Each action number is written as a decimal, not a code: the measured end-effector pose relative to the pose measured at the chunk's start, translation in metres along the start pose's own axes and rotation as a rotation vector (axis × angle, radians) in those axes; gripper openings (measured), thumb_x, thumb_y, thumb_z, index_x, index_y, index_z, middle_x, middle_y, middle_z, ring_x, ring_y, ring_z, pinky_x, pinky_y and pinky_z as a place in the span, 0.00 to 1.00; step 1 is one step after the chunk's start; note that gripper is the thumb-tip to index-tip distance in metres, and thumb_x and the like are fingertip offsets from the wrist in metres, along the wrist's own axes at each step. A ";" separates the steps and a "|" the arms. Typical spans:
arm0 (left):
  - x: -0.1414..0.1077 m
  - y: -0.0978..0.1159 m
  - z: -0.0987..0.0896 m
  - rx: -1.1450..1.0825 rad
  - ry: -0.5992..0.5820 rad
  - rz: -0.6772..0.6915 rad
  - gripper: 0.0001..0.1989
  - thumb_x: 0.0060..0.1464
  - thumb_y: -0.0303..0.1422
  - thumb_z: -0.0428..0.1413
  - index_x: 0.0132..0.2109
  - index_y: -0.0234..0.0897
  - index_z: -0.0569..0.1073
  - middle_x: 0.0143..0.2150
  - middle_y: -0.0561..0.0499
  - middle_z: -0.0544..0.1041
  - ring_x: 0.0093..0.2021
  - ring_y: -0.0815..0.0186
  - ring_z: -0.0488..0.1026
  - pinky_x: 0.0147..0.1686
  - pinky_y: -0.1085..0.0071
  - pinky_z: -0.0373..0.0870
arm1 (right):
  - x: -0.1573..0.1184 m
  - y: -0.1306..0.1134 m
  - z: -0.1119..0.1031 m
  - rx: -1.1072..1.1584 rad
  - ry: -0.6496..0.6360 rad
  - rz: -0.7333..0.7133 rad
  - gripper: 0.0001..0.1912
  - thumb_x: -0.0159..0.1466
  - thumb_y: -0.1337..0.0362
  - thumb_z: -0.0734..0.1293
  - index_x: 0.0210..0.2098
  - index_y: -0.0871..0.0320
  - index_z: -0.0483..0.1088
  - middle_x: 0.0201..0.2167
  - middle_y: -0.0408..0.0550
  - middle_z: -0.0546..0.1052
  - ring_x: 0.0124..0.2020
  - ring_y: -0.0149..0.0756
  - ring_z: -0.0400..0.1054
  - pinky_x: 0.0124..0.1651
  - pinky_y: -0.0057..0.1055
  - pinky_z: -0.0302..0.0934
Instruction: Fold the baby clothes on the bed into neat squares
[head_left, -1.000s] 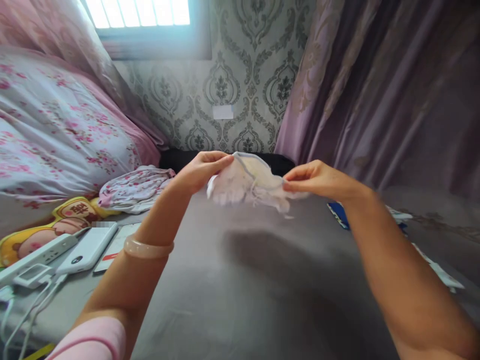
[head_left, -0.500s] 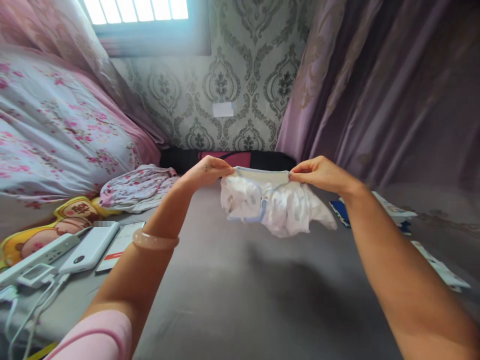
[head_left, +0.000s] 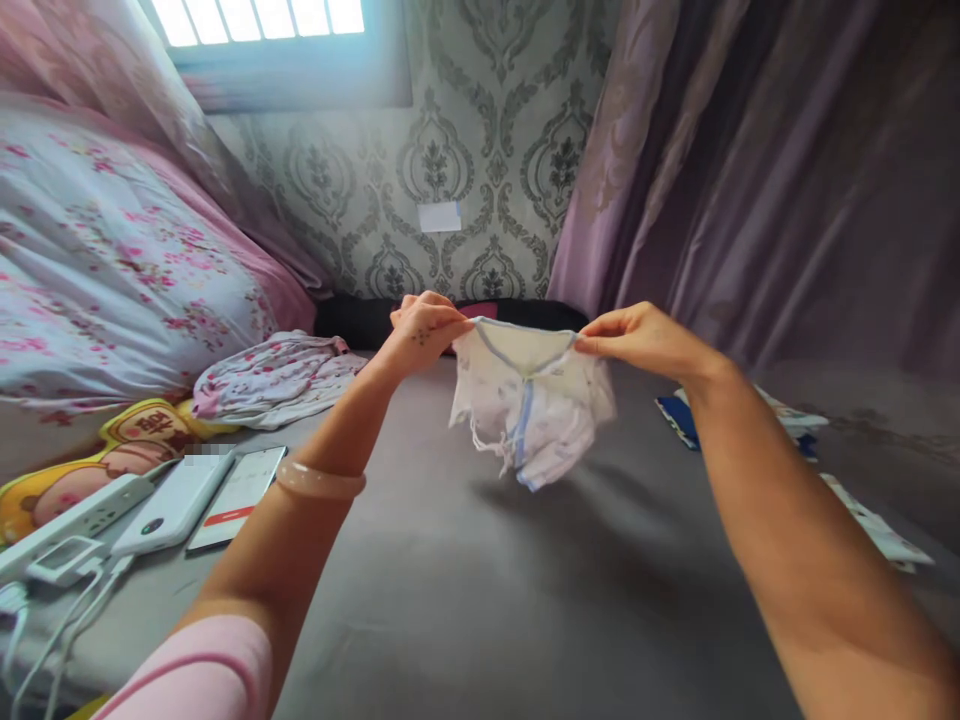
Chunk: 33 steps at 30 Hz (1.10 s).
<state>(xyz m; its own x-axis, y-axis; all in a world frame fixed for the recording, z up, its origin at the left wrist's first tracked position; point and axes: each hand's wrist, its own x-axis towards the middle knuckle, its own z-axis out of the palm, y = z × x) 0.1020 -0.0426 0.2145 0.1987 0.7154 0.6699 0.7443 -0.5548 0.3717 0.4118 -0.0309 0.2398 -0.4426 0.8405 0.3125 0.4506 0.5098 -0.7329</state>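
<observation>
A small white baby shirt (head_left: 536,400) with blue trim and thin ties hangs in the air above the grey bed sheet (head_left: 420,600). My left hand (head_left: 427,325) pinches one shoulder of it near the neckline. With thumb and fingers together, my right hand (head_left: 626,335) grips the opposite shoulder. Between the two hands the neckline is stretched nearly straight, and the lower part dangles in loose folds. A pale bangle (head_left: 319,482) circles my left forearm.
On the left lie a power strip (head_left: 90,515), a white power bank (head_left: 172,505), a phone (head_left: 236,500), a yellow cartoon cushion (head_left: 139,440) and a crumpled floral cloth (head_left: 277,380). Folded clothes (head_left: 870,525) rest at right. Patterned wallpaper (head_left: 435,150) stands behind.
The shirt has swung and dropped open, so its front, blue edging and ties now show. My left hand has risen slightly and turned; both hands keep their hold.
</observation>
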 end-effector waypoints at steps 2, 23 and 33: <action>0.003 -0.001 0.004 -0.047 0.007 -0.009 0.17 0.57 0.46 0.54 0.38 0.39 0.81 0.41 0.47 0.76 0.42 0.63 0.70 0.41 0.67 0.65 | 0.000 0.000 0.000 0.016 -0.012 0.003 0.22 0.46 0.43 0.75 0.29 0.54 0.79 0.26 0.45 0.79 0.29 0.38 0.72 0.31 0.32 0.65; 0.009 0.008 0.013 0.127 0.129 -0.065 0.13 0.59 0.41 0.53 0.37 0.43 0.80 0.45 0.50 0.75 0.49 0.60 0.65 0.53 0.59 0.57 | 0.010 0.005 -0.011 -0.055 0.142 -0.058 0.23 0.48 0.42 0.73 0.28 0.56 0.78 0.25 0.45 0.78 0.28 0.36 0.71 0.29 0.29 0.62; 0.006 0.004 0.019 -0.014 0.137 -0.091 0.13 0.61 0.36 0.49 0.37 0.34 0.75 0.30 0.52 0.71 0.33 0.68 0.67 0.35 0.74 0.64 | 0.026 0.014 0.014 -0.159 0.482 -0.271 0.25 0.59 0.41 0.66 0.33 0.59 0.73 0.28 0.46 0.76 0.28 0.34 0.68 0.30 0.30 0.61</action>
<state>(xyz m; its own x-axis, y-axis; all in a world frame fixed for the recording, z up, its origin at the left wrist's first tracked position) 0.1180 -0.0323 0.2080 0.0413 0.6993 0.7136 0.7460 -0.4967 0.4436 0.3954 -0.0047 0.2290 -0.1716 0.6458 0.7440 0.4981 0.7084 -0.5000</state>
